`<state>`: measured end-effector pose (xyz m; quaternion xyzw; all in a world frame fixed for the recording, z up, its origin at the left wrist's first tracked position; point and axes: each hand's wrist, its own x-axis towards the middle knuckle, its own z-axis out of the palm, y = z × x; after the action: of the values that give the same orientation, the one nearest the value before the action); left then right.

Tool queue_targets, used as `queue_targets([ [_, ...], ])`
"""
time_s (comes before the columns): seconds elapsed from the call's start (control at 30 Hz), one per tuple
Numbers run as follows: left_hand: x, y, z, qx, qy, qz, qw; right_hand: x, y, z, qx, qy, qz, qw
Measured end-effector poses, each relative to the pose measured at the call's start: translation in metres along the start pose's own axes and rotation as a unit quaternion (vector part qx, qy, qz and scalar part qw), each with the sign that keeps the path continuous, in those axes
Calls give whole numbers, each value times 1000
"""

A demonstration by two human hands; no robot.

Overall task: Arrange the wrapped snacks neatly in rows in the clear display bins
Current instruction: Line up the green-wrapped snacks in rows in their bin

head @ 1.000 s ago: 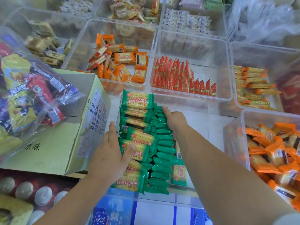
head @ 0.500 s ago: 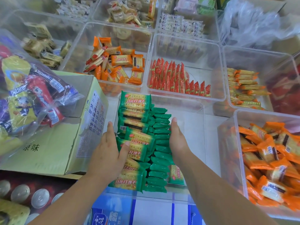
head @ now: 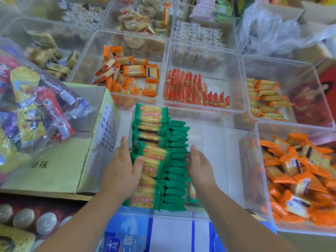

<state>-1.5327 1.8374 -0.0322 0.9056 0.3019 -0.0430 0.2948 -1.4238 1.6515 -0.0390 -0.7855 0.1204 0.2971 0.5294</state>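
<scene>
A clear bin in front of me holds green-wrapped cracker packs in a long row, with flat ones on the left and upright ones on the right. My left hand lies flat against the left side of the row, thumb over a pack. My right hand presses its fingers against the right side of the upright packs. Neither hand has lifted a pack. The right half of the bin shows bare floor.
A cardboard box with a bag of mixed snacks sits to the left. Other clear bins hold orange packs, red packs, yellow bars and loose orange packs. Cans stand at bottom left.
My right hand has slid back along the row toward me, from its far end to the middle. My left hand has stayed on the left side of the packs.
</scene>
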Motion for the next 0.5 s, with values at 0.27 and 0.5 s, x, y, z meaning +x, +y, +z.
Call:
queue_targets([
  [0.27, -1, 5, -4, -3, -12, -1, 1000, -18, 3, 16, 66, -95, 186, 976],
  [0.5, 0, 4, -4, -13, -18, 1, 1000, -30, -11, 11, -5, -88, 156, 984],
])
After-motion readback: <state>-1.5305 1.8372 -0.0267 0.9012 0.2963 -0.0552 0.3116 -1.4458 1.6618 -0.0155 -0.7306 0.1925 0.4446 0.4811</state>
